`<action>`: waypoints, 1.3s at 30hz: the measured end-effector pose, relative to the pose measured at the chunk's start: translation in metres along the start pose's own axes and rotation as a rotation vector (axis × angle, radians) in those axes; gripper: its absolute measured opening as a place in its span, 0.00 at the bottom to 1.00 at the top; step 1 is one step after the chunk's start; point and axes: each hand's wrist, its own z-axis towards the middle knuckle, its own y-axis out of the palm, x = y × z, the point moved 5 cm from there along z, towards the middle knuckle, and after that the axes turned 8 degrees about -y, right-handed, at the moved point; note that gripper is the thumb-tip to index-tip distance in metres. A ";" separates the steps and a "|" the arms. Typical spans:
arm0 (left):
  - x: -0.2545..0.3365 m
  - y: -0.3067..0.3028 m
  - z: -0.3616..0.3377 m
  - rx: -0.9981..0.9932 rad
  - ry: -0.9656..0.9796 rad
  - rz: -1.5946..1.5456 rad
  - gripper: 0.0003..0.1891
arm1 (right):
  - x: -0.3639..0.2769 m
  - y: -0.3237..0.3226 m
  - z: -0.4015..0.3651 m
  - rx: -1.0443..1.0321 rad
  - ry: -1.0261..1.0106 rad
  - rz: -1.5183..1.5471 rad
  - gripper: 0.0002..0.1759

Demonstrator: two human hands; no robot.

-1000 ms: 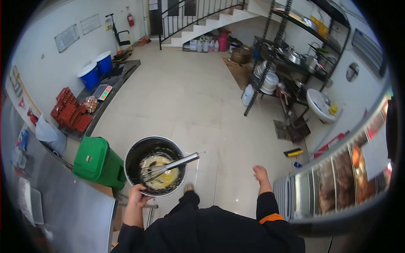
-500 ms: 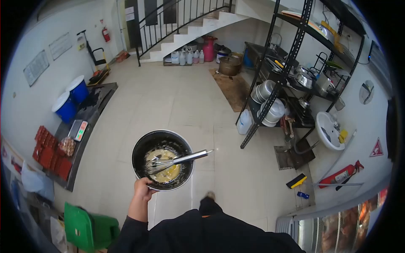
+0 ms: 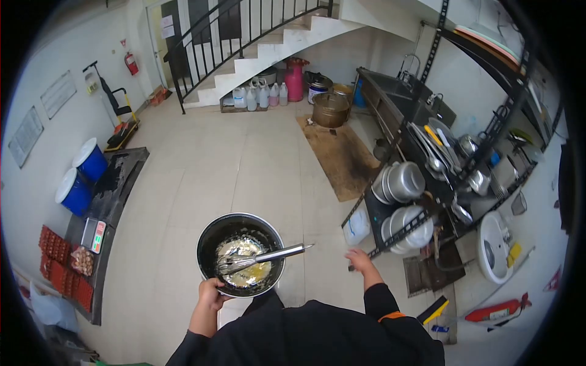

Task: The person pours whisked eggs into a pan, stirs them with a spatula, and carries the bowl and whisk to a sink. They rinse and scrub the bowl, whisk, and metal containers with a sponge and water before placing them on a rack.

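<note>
A large metal mixing bowl [image 3: 207, 244] is held out in front of me, with a pale, yellowish wet mixture [image 3: 250, 276] at its bottom. My left hand [image 3: 211, 294] is closed on the near left side of the bowl, thumb over the rim. A wire whisk [image 3: 268, 256] leans in the bowl, its wires in the mixture and its steel handle sticking out past the right rim. Out to the right, my right hand [image 3: 361, 261] is open and holds nothing; its fingers point left, close to the foot of the black shelf rack.
The black metal rack [image 3: 390, 241] on the right carries stacked pots [image 3: 403, 182] and utensils; a plastic jug [image 3: 357, 229] stands at its foot. Along the left lies a low dark platform [image 3: 119, 201] with blue bins [image 3: 74, 190], a scale [image 3: 94, 235] and red trays [image 3: 64, 274]. A brown mat [image 3: 336, 158] lies ahead.
My right hand has come into view at the right. The view has shifted forward, bringing the rack and stairs nearer; the left hand still holds the bowl with the whisk in it.
</note>
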 end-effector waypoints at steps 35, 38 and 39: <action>0.299 0.906 0.727 -0.267 0.077 0.407 0.16 | -0.358 -0.300 0.806 -0.401 -0.162 0.410 0.24; 0.305 1.015 0.805 -0.371 0.276 0.492 0.15 | -0.384 -0.379 0.837 -0.233 -0.319 0.090 0.25; 0.303 1.051 0.832 -0.429 0.316 0.504 0.21 | -0.384 -0.410 0.844 -0.091 -0.435 0.078 0.24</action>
